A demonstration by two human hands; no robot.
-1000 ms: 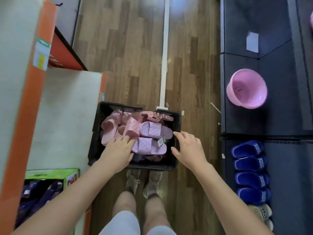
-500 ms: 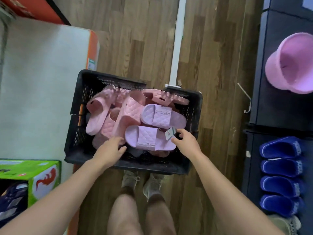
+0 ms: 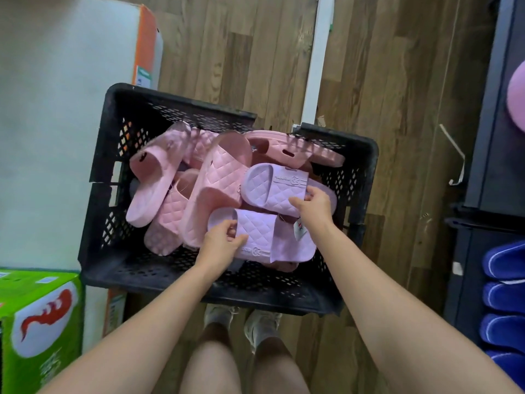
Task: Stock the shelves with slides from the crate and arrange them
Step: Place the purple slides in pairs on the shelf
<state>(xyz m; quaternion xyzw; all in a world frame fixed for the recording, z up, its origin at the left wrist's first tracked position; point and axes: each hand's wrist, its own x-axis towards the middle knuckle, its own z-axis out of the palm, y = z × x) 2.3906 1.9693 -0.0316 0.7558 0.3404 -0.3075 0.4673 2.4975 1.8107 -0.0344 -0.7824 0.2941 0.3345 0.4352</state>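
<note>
A black perforated crate point(image 3: 176, 110) stands on the wood floor, filled with several quilted slides. Pink slides point(image 3: 218, 180) lie in its left half. Two lilac slides lie on top at the right. My left hand point(image 3: 220, 244) grips the strap of the nearer lilac slide point(image 3: 264, 237), thumb on top and fingers inside the opening. My right hand point(image 3: 314, 204) grips the strap edge of the farther lilac slide point(image 3: 272, 184). A small tag point(image 3: 299, 230) hangs just below my right wrist.
A dark shelf unit point(image 3: 491, 177) stands to the right, with blue slides point(image 3: 504, 297) lined up on its low shelf and a pink tub point(image 3: 517, 95) higher up. A pale box with an orange edge point(image 3: 71, 115) and a green carton point(image 3: 39, 322) stand left. My feet point(image 3: 241, 319) are behind the crate.
My head has dropped closer to the crate. Both hands have reached in from its near rim and taken hold of the two lilac slides.
</note>
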